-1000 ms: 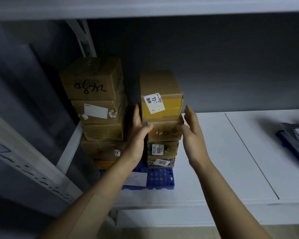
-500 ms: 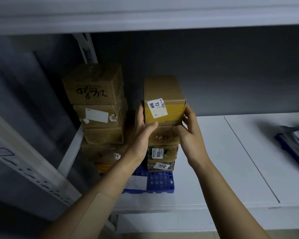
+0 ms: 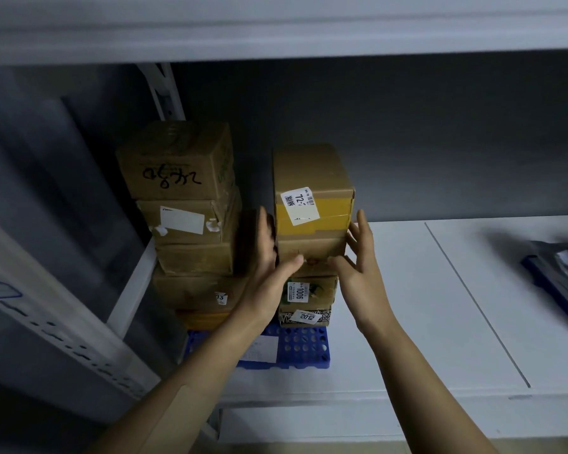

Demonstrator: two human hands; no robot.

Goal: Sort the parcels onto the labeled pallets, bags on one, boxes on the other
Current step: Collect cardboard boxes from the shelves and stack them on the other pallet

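Observation:
Two stacks of cardboard boxes stand on a blue perforated pallet (image 3: pixel 309 348) that carries a white label (image 3: pixel 259 348). The right stack is topped by a brown box with a yellow band and a white sticker (image 3: pixel 312 172). My left hand (image 3: pixel 266 267) lies flat against the left side of that stack with its fingers straight up and its thumb on the front of the second box (image 3: pixel 312 249). My right hand (image 3: pixel 361 267) is at the stack's right side with its fingers spread and its thumb tip on the same box front. Neither hand grips anything.
The left stack (image 3: pixel 177 165) is taller and stands close beside my left hand. A white shelf board (image 3: pixel 440 306) carries the pallet, with another shelf (image 3: pixel 276 27) low overhead. At the far right edge a second blue pallet (image 3: pixel 551 283) holds grey bags.
Both hands pressed in on the top box's sides half a second ago. Now they sit slightly lower, and the right fingers have spread away from the box.

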